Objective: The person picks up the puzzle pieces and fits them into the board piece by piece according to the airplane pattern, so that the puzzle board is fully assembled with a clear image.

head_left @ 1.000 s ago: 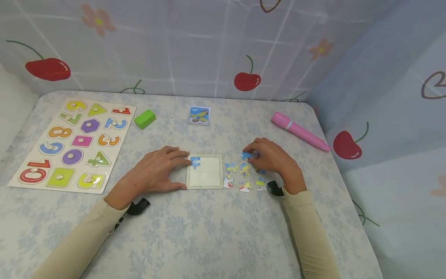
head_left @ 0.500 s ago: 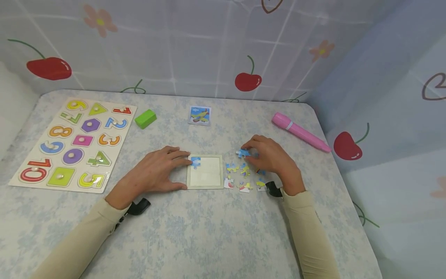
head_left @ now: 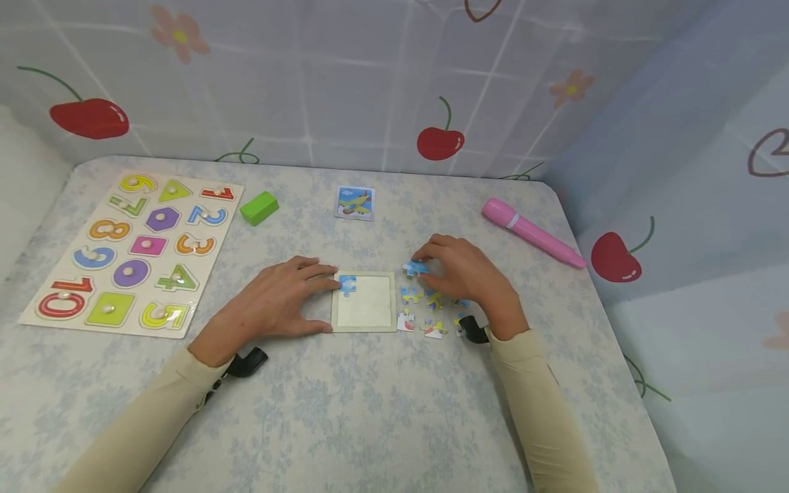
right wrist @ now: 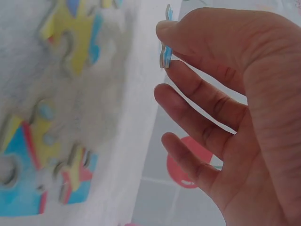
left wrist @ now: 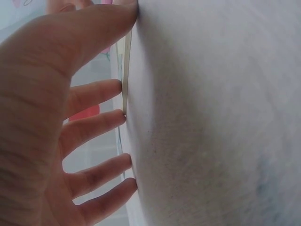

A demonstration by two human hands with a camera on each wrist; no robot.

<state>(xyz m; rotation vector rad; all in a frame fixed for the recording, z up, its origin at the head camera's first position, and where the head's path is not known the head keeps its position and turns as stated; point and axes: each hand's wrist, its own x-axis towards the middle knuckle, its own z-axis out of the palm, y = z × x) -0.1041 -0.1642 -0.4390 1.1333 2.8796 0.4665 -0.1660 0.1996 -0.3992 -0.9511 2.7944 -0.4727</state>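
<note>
My right hand pinches a blue jigsaw piece between thumb and finger, just off the far right corner of a square puzzle tray. Seen edge-on in the right wrist view, that piece is raised, the other fingers spread apart from it. My left hand rests at the tray's left side, fingers extended and spread. In the left wrist view, thumb and some fingertips touch the tray's edge. One blue piece lies in the tray's upper left corner. Several loose pieces lie right of the tray, some partly hidden.
A picture card with a yellow plane lies behind the tray. A green block and a number-and-shape board are to the left. The pink pen-shaped stick lies at back right, near the table edge and a curtain.
My right hand has moved left with the blue jigsaw piece, from above the loose pieces toward the tray. My left hand has stayed at the tray's side.
</note>
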